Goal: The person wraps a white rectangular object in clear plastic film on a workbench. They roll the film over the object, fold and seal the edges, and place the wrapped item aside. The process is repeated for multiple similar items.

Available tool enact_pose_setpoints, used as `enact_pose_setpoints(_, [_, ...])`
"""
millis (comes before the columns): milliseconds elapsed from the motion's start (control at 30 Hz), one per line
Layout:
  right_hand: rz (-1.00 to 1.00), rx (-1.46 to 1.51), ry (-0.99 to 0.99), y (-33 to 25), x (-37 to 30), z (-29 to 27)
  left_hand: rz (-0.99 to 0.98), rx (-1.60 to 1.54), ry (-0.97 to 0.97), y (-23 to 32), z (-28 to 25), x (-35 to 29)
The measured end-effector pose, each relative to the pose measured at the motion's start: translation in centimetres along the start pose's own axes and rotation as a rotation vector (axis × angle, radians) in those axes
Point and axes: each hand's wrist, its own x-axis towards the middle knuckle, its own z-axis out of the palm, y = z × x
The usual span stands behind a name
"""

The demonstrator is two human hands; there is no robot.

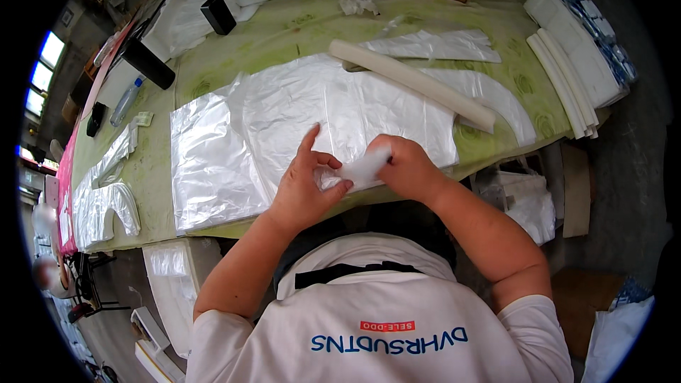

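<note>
A clear, crinkled plastic garment-shaped sheet lies flat in front of me, with a sleeve-like part stretching to the right. My right hand is closed around a small piece of whitish translucent plastic film, just over the sheet's near edge. Beside the film's other end is my left hand, its index finger raised and its thumb spread away from the fingers. The thumb and a bent finger come close to the film; whether they touch it I cannot tell. A pale roller-like tube lies slantwise across the sheet's right part.
A green patterned cover spreads over the table. Another folded plastic piece lies at the left, near a clear bottle and a black cylinder. Pale rolls and a white stack stand at the right edge.
</note>
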Motion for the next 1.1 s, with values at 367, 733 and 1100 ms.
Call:
enact_pose_setpoints(367, [0.305, -0.305, -0.002, -2.1, 3.5, 0.3, 0.277, 0.425, 0.143, -0.1, 0.2, 2.2])
enact_pose_setpoints(733, [0.259, -0.202, -0.020, -2.7, 0.4, 0.2, 0.266, 0.697, -0.309, 0.3, 1.3, 3.0])
enact_pose_setpoints(1100, [-0.383, -0.460, 0.310, 0.0, -5.1, -1.4, 0.490, 0.624, -0.496, 2.1, 2.2, 1.8])
